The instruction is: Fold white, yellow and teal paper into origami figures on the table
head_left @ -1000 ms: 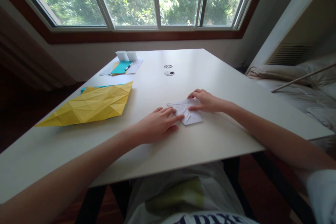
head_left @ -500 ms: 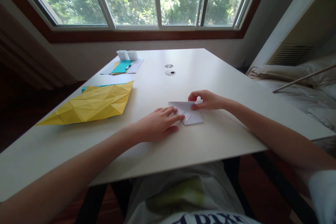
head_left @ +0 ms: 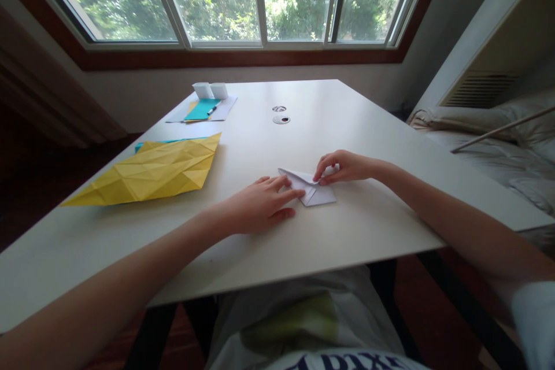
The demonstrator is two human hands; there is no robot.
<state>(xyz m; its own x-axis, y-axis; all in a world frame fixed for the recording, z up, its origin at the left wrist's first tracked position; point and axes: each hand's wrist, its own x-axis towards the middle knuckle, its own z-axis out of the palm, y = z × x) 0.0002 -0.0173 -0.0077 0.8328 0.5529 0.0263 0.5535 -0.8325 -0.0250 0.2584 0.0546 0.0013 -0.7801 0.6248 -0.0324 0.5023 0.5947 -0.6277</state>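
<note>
A small piece of white folded paper (head_left: 310, 188) lies on the white table (head_left: 373, 225), near its front edge and straight ahead of the person. The left hand (head_left: 260, 205) rests flat with its fingers spread, the fingertips (head_left: 296, 192) pressing down the near-left corner so the paper cannot slide. The right hand (head_left: 344, 166) comes in from the far side and pinches a raised flap between thumb and forefinger — the flap stands up off the sheet at an angle, while the layers beneath it lie flat. The step in hand looks like a fold in progress: one layer lifted and being carried over while the other hand anchors the base. To finish it, the flap would need to be lined up edge to edge with the layer below and then creased flat with a firm stroke, the anchoring hand giving way only once the crease holds; exactly which edge it is meant to meet is hard to tell from this angle. Well apart to the left lies a large creased yellow sheet (head_left: 151, 172) with a blue sheet (head_left: 143, 144) peeking out behind it. At the far end of the table sit a teal paper (head_left: 200, 110), a pen (head_left: 211, 109), two small white boxes (head_left: 210, 91) and two round holes (head_left: 280, 115) in the tabletop.
</note>
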